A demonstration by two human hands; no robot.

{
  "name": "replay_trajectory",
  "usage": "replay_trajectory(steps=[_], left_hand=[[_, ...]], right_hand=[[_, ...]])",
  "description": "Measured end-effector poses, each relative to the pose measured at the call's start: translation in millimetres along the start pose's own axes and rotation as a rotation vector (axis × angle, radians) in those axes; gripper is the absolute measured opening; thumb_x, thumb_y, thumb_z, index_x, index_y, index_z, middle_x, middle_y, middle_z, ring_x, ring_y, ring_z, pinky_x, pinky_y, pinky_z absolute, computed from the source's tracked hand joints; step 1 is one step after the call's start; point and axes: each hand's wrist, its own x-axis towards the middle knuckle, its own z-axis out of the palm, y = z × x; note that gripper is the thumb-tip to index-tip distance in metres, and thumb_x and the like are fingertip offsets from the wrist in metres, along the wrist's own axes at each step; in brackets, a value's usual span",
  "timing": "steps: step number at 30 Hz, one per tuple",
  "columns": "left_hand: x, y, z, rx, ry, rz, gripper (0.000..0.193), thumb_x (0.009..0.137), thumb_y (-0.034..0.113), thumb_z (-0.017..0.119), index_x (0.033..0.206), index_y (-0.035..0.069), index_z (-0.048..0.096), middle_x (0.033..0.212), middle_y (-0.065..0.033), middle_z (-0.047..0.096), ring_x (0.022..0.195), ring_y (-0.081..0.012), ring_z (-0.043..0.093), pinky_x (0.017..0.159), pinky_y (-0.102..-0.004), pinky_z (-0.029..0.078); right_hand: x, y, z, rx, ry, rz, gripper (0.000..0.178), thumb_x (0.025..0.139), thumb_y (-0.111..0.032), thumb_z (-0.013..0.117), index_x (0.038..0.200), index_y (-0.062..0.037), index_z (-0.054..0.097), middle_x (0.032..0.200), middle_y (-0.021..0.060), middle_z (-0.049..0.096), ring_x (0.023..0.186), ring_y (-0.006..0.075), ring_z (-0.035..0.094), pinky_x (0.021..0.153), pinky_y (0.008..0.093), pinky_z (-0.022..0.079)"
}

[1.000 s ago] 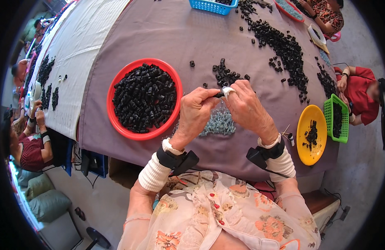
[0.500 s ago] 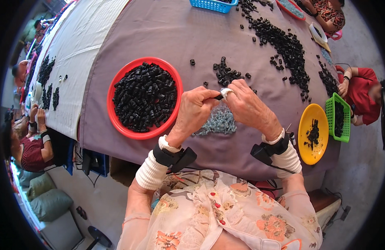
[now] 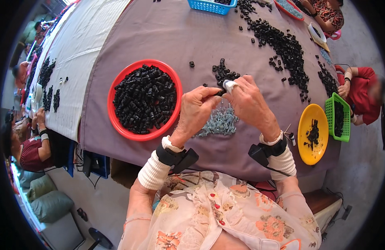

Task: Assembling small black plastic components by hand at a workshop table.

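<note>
Over the cloth-covered table, my left hand (image 3: 193, 109) pinches a small black plastic piece (image 3: 220, 92) between thumb and fingertips. My right hand (image 3: 251, 103) meets it there, its fingers closed and a white wrap (image 3: 230, 85) around one fingertip. Whatever the right fingers grip is too small or hidden to make out. Just under both hands lies a heap of tiny pale blue-grey pieces (image 3: 221, 121). Beyond the fingertips is a small group of loose black pieces (image 3: 222, 71). A red round tray (image 3: 143, 136) full of similar black pieces stands left of my left hand.
A yellow plate (image 3: 306, 154) with black bits and a green basket (image 3: 345, 134) stand at the right. A long spread of black pieces (image 3: 284, 48) runs across the far right. A blue basket (image 3: 213, 7) sits at the far edge. Co-workers sit on both sides.
My right hand has turned slightly, so its white fingertip wrap shows more and sits higher. My left fingers stay at the same spot, still pinching the black piece.
</note>
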Motion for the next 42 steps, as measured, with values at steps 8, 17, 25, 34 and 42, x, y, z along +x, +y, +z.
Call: replay_trajectory(steps=[8,17,25,34,42], left_hand=[[-2,3,0,-0.180,0.011,-0.083,0.021,0.083,0.000,0.062,0.103,-0.004,0.067,0.077,-0.0022,0.065,0.069,-0.0064,0.058,0.065,-0.0202,0.048],[-6,-8,8,-0.052,0.096,0.113,0.021,0.080,-0.005,0.061,0.100,-0.004,0.068,0.078,-0.0039,0.064,0.070,-0.0088,0.059,0.063,-0.0217,0.048],[-6,-11,5,-0.037,0.072,0.000,0.019,0.083,-0.002,0.061,0.100,-0.004,0.067,0.084,-0.0056,0.066,0.070,-0.0096,0.061,0.065,-0.0222,0.049],[1,-6,3,-0.539,-0.021,-0.339,0.019,0.088,0.008,0.061,0.102,-0.004,0.066,0.090,-0.0087,0.067,0.079,-0.0126,0.064,0.074,-0.0266,0.053],[-3,-5,-1,-0.799,-0.143,-0.345,0.023,0.094,0.015,0.054,0.102,-0.005,0.063,0.095,-0.0108,0.066,0.083,-0.0158,0.065,0.077,-0.0277,0.053]], right_hand=[[0,-5,6,-0.102,0.099,-0.073,0.008,0.073,-0.004,0.060,0.078,0.0016,0.058,0.078,0.0098,0.054,0.080,0.0273,0.053,0.080,0.0388,0.041],[-2,-6,5,0.018,0.027,-0.022,0.007,0.069,0.002,0.055,0.076,0.0017,0.054,0.076,0.0124,0.054,0.079,0.0292,0.053,0.080,0.0381,0.043],[-1,4,8,0.026,-0.108,-0.027,0.004,0.073,-0.002,0.058,0.076,-0.0014,0.056,0.078,0.0097,0.056,0.080,0.0264,0.055,0.080,0.0361,0.041],[8,-3,1,-0.172,-0.026,-0.030,0.024,0.074,-0.026,0.069,0.079,-0.0031,0.061,0.075,0.0065,0.058,0.079,0.0236,0.055,0.085,0.0401,0.038],[7,0,10,-0.083,0.044,-0.031,0.023,0.073,-0.025,0.068,0.073,-0.0039,0.060,0.070,0.0069,0.057,0.074,0.0232,0.055,0.085,0.0395,0.037]])
